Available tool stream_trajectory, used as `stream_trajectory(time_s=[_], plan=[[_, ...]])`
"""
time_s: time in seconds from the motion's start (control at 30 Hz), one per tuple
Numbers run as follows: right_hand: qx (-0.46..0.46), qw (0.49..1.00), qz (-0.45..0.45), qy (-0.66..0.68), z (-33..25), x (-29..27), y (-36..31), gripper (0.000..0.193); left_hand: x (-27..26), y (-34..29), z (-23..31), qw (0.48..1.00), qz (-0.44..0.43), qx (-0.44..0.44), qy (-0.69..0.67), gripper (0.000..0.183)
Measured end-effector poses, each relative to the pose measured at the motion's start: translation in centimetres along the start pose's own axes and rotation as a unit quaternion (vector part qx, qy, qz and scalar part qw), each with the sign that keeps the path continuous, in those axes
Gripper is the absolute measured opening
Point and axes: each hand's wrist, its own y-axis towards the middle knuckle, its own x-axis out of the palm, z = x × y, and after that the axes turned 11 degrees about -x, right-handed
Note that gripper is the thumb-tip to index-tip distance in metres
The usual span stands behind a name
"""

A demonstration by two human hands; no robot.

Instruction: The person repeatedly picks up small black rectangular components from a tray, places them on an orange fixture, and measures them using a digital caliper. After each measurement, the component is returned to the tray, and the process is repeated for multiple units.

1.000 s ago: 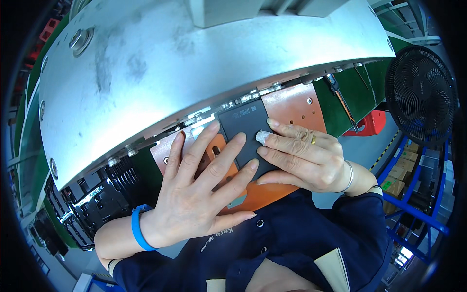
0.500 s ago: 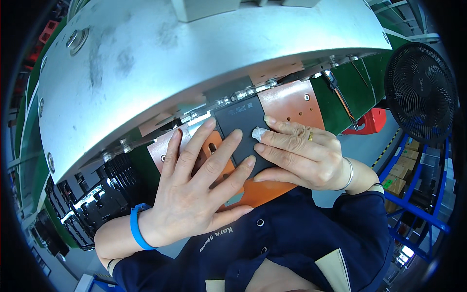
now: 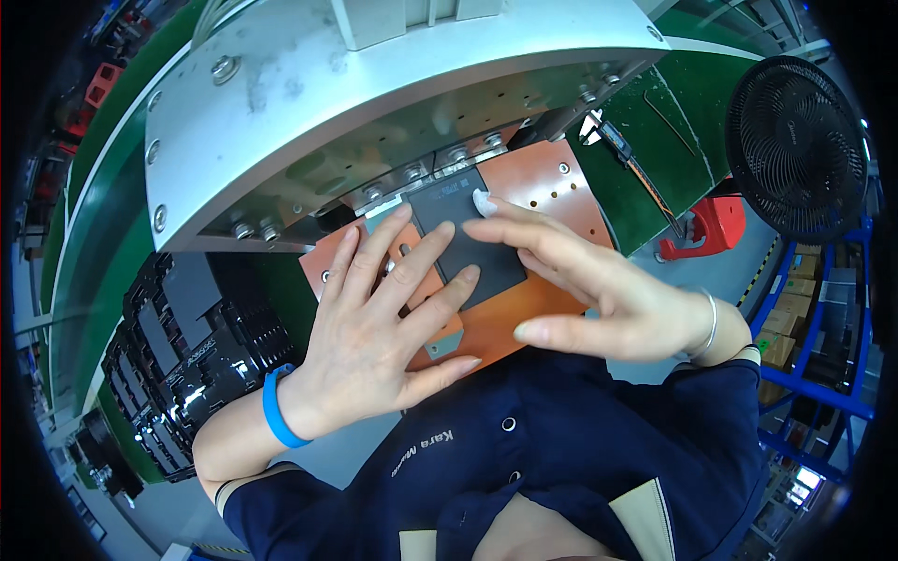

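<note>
A worker's left hand lies flat with fingers spread, gripping nothing, fingertips resting on a dark rectangular panel that lies on an orange fixture beneath the edge of a curved silver housing. The right hand, thumb well apart from its fingers, reaches over the panel, a white wrap on one fingertip; whether it touches is hard to tell.

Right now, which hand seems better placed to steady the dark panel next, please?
Probably the left hand: two fingertips appear to rest on the dark panel, while the right hand has its thumb clear.
</note>
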Motion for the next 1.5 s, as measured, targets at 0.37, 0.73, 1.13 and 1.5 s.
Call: stream_trajectory(time_s=[0.37, 0.73, 1.13, 1.5], plan=[[0.123, 0.974, 0.162, 0.101, 1.9, -1.0, 2.5, 0.036, -0.7, -0.3, 0.7, 0.999, 0.018, 0.024, 0.037, 0.065], [-0.136, 0.965, 0.197, 0.102, 0.9, 0.2, -0.4, 0.039, -2.6, -2.1, 2.4, 0.69, -0.265, -0.25, -0.626, 0.062], [-0.269, 0.822, 0.284, -0.414, 3.7, -4.1, -2.7, 0.04, -1.3, -1.5, 3.6, 0.634, -0.103, -0.235, -0.729, 0.026], [0.159, 0.761, 0.329, -0.536, 16.1, -14.5, -10.2, 0.026, -0.4, -1.0, 3.0, 0.672, 0.049, -0.303, -0.674, 0.031]])
